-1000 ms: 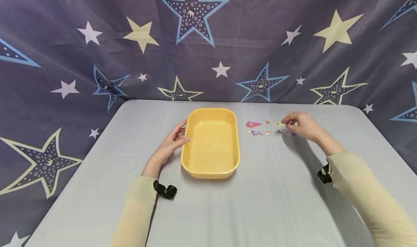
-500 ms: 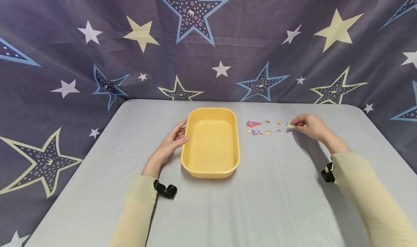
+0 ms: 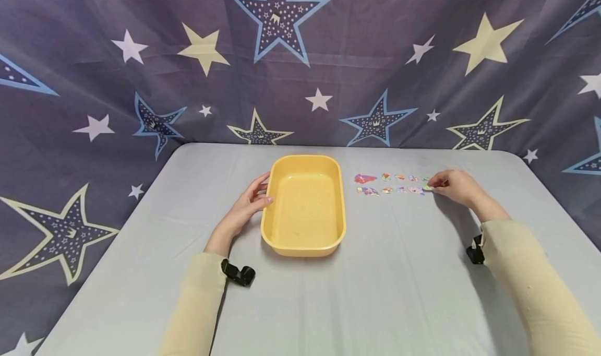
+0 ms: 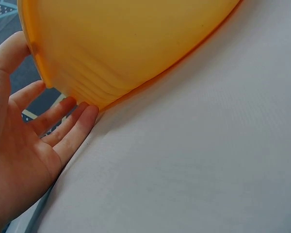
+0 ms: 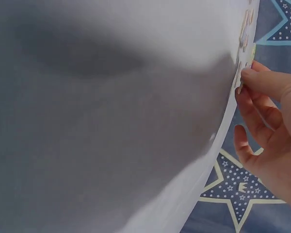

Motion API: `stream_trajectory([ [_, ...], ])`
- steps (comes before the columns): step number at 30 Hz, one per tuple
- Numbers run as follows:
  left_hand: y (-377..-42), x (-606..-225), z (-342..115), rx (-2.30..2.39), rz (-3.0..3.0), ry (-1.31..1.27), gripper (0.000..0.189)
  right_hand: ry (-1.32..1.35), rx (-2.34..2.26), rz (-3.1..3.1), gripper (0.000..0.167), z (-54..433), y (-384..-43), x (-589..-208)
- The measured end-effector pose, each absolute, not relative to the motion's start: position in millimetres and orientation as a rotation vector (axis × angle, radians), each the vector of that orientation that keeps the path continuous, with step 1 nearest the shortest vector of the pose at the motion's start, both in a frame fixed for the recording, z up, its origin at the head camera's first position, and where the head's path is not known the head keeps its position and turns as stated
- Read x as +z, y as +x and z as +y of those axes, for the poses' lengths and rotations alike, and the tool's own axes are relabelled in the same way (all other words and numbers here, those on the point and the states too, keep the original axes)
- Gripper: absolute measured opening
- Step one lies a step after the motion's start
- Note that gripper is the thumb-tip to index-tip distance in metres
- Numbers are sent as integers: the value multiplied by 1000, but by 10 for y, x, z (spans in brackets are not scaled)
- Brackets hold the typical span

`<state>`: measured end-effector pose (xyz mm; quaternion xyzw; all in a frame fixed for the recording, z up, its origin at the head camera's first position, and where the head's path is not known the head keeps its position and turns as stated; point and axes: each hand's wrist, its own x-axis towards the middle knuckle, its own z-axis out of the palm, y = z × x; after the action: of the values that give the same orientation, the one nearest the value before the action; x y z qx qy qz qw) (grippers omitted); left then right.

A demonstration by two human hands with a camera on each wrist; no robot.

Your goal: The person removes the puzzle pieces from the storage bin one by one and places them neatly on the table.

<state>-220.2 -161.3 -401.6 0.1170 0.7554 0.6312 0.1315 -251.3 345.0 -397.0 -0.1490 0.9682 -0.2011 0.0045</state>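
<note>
A yellow plastic basin (image 3: 302, 215) sits on the table. My left hand (image 3: 246, 205) grips its left side, thumb at the rim; in the left wrist view the fingertips (image 4: 89, 114) touch the outer wall. To the basin's right lie small flat colourful cutouts in two rows, among them a red one (image 3: 365, 178) and a purple one (image 3: 368, 191). At the right end of the rows, my right hand (image 3: 455, 185) pinches a small yellow-green cutout (image 3: 428, 188) close to the tabletop. The fingers hide part of it, and its exact kind is unclear.
A pale grey cloth (image 3: 366, 293) covers the table. Behind and beside it hangs a dark curtain (image 3: 357, 69) printed with stars. A black band with a camera mount (image 3: 238, 273) is on my left wrist, another (image 3: 475, 250) on my right.
My right hand has moved to the right along the rows, then slightly nearer to me. More cutouts show in the upper row where it was. The left hand and the basin have stayed put.
</note>
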Motion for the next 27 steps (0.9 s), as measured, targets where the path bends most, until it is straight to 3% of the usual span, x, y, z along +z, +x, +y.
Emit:
stream_trajectory([
  [27,-2230,-4074,-1636,1846,2182,353,67,-329,-588,3041,22,3433,-2488,-3988],
])
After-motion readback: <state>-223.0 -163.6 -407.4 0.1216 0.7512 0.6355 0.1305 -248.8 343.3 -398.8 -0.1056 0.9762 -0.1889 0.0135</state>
